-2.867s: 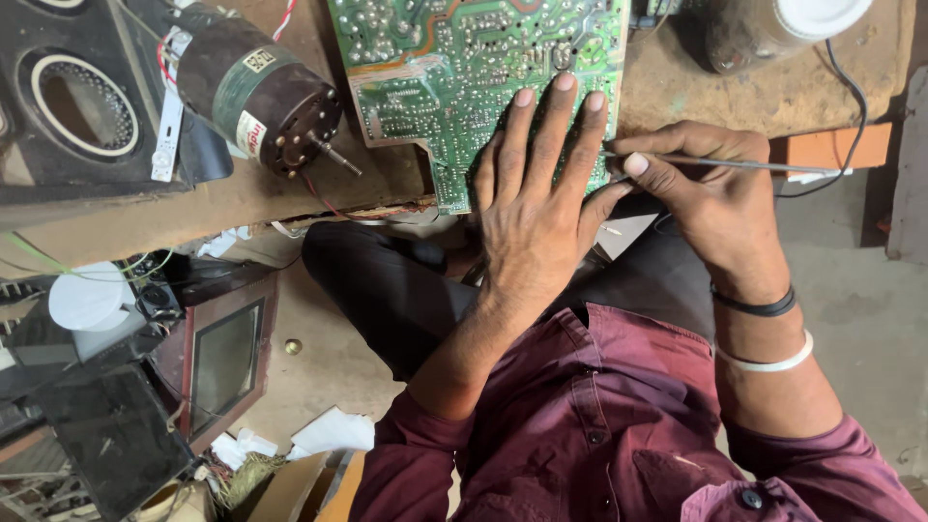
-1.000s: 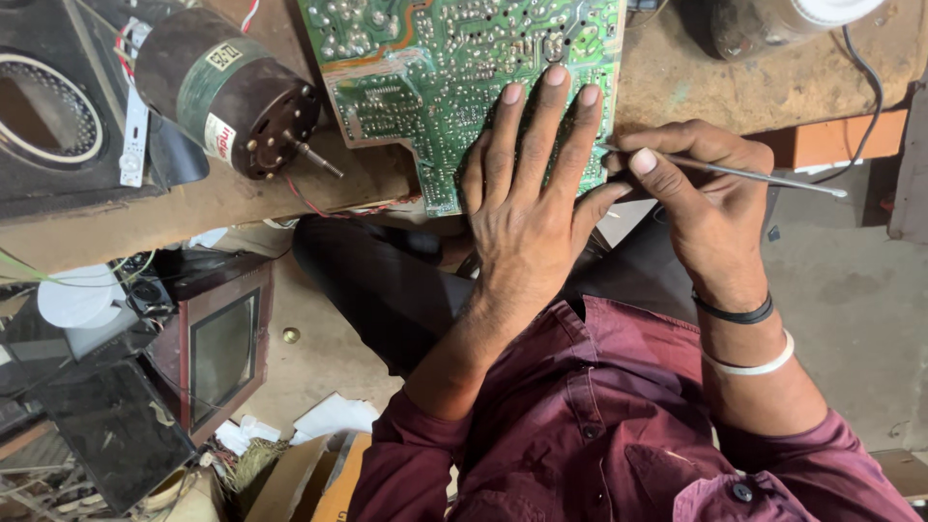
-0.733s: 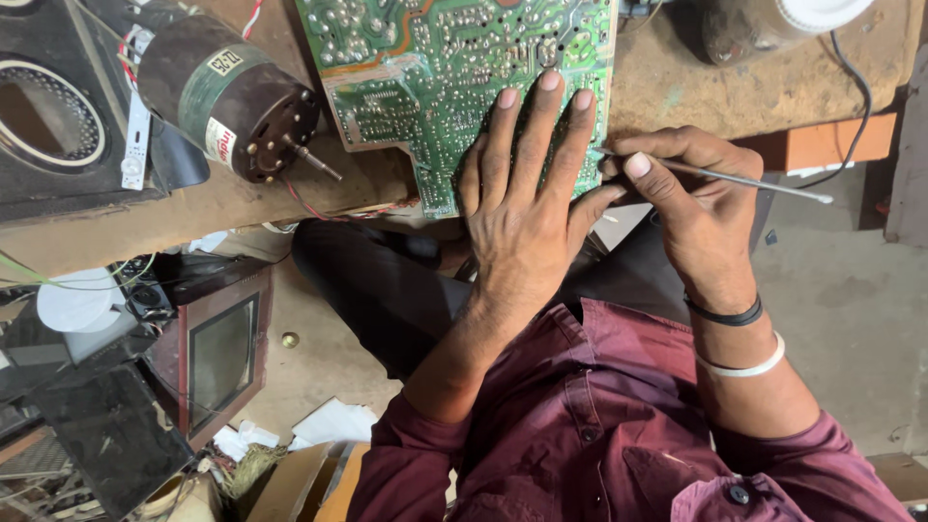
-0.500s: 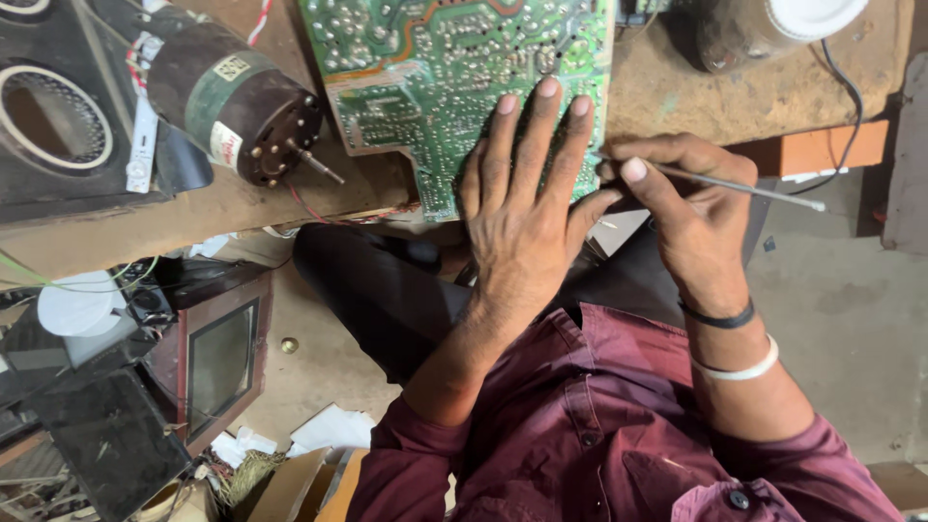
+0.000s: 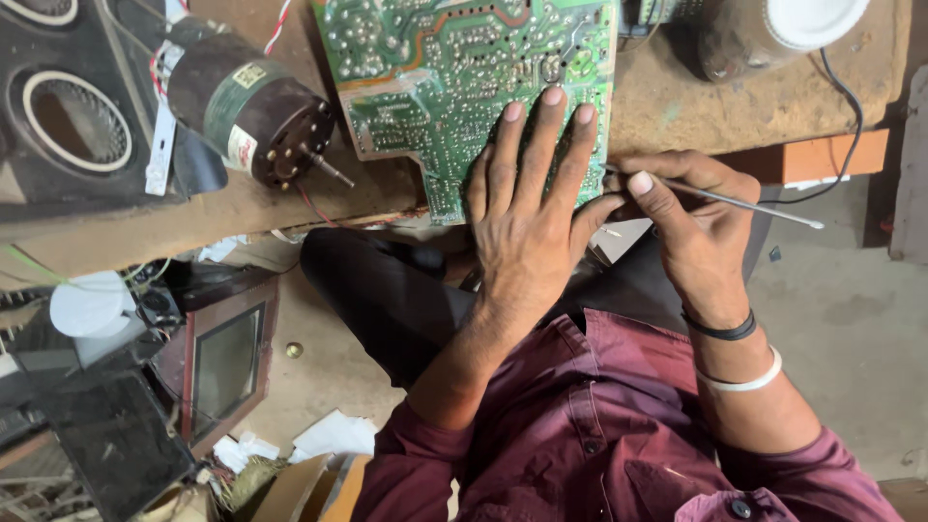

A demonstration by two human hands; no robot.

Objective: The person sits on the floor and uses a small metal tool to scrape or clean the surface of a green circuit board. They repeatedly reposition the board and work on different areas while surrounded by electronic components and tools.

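A green circuit board (image 5: 435, 77) lies solder side up on a worn wooden bench (image 5: 735, 106). My left hand (image 5: 532, 213) lies flat on the board's near right corner, fingers spread and pressing it down. My right hand (image 5: 691, 217) pinches a thin metal rod tool (image 5: 764, 206) between thumb and fingers. The tool's tip touches the board's right edge beside my left index finger, and its other end sticks out to the right past the bench.
A small brown electric motor (image 5: 256, 106) with a shaft lies left of the board, a black speaker box (image 5: 68, 116) beyond it. A white-lidded jar (image 5: 773, 34) stands at the back right. Below the bench are a small screen unit (image 5: 222, 362), papers and clutter.
The view has shifted slightly. My left hand stays flat on the board and my right hand keeps the rod tool at the board's right edge, with only small movement.
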